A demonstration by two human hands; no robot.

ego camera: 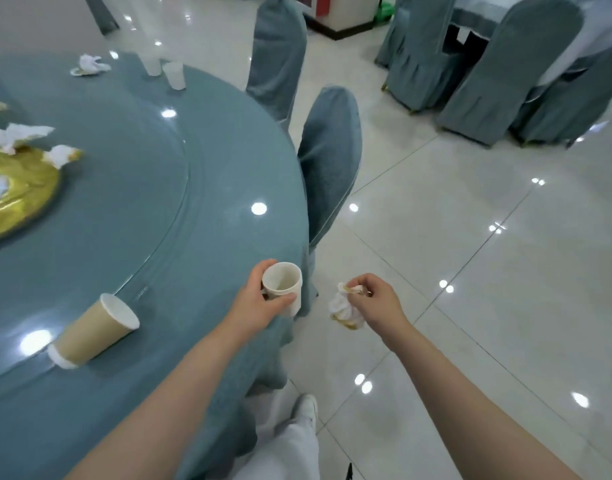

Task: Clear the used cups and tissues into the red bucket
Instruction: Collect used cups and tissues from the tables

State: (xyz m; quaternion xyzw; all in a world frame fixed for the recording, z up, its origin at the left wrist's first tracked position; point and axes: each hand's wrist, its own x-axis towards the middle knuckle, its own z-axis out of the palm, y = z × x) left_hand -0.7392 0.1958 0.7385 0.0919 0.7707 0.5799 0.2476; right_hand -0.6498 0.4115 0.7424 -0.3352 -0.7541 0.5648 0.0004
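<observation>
Gripping a white cup (283, 287) by its side, the left hand (259, 301) holds it upright at the edge of the round table (200, 188), thumb curled along the near wall and fingers wrapped round the far side. The cup's mouth faces up and looks empty apart from a stain inside. The right hand (375, 301) hangs over the tiled floor (470, 271), just beside the table edge, its fingertips pinching the top of a crumpled, stained tissue (344, 311) that dangles below them.

On the table, near the left forearm, a brown cup (96, 329) lies on its side with its white inside facing right, its base touching a white wad (60, 358). Farther left, more tissues (24, 136) lie around a gold dish (17, 195) at the centre. At the far rim stand two clear cups (166, 72), with another tissue (89, 65) to their left.

Two covered chairs (328, 157) stand against the table's right side; more chairs (498, 67) ring another table beyond. The red bucket does not show.
</observation>
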